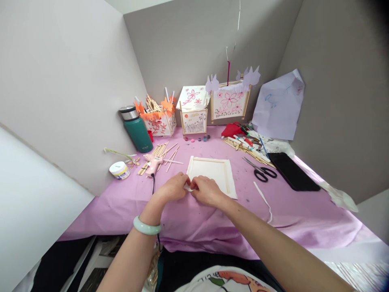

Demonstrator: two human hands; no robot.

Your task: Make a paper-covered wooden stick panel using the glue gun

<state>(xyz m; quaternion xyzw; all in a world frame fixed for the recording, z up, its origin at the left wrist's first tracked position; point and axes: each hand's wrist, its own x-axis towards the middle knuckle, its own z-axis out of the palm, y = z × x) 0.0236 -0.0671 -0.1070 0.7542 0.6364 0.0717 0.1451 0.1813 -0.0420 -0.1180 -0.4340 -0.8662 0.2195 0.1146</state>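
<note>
Well, from where I stand I see both hands together at the near left corner of a white sheet [208, 169], which lies flat on the cloth-covered surface [206, 221] straight in front of the person. The left hand [175, 187] has a narrow grip, thumb and fingertips pinching the sheet's edge at that corner. The right hand [208, 190] is just beside it, its grip also drawn in small on the same edge, fingers bent down. Slim wooden strips [227, 174] run along the sheet's far and right sides. A pale green bangle [147, 226] circles the left wrist.

To the left, a pink hot glue gun [155, 162] rests on loose wooden sticks [159, 151], near a white-lidded jar [119, 170] and a teal tumbler [136, 129]. To the right lie black-handled scissors [261, 172], a narrow white strip [263, 198] and a black smartphone [293, 170]. Behind, against the grey partition [188, 44], stands a stick-framed box [194, 121] with drawings on its panels.
</note>
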